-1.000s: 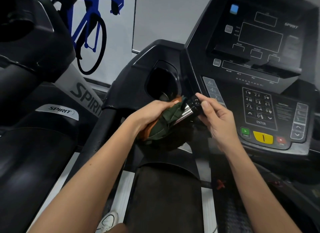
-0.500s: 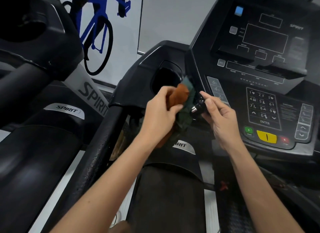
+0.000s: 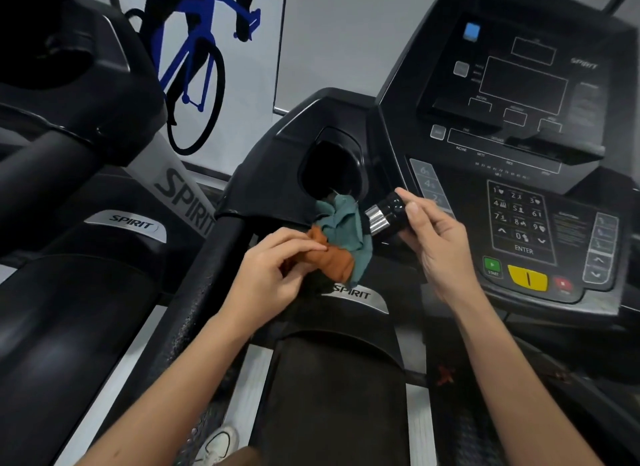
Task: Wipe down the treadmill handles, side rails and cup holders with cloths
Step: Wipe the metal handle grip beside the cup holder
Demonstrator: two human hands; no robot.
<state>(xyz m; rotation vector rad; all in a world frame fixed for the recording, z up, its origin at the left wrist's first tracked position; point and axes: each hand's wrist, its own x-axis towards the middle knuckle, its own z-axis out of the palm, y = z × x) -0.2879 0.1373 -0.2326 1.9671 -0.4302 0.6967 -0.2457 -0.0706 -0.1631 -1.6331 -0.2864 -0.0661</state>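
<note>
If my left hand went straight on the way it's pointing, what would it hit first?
The cloths the left hand holds; past them, likely the chrome handle end in the right hand. Depth is unclear.

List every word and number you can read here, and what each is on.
"SPIRIT": left badge, grey post, middle badge, console.
"ENTER": keypad.
"1" to "9", "0": keypad.
"START": under green button.
"6", "4", "2": side keys.
Small display labels: too blurred.
</note>
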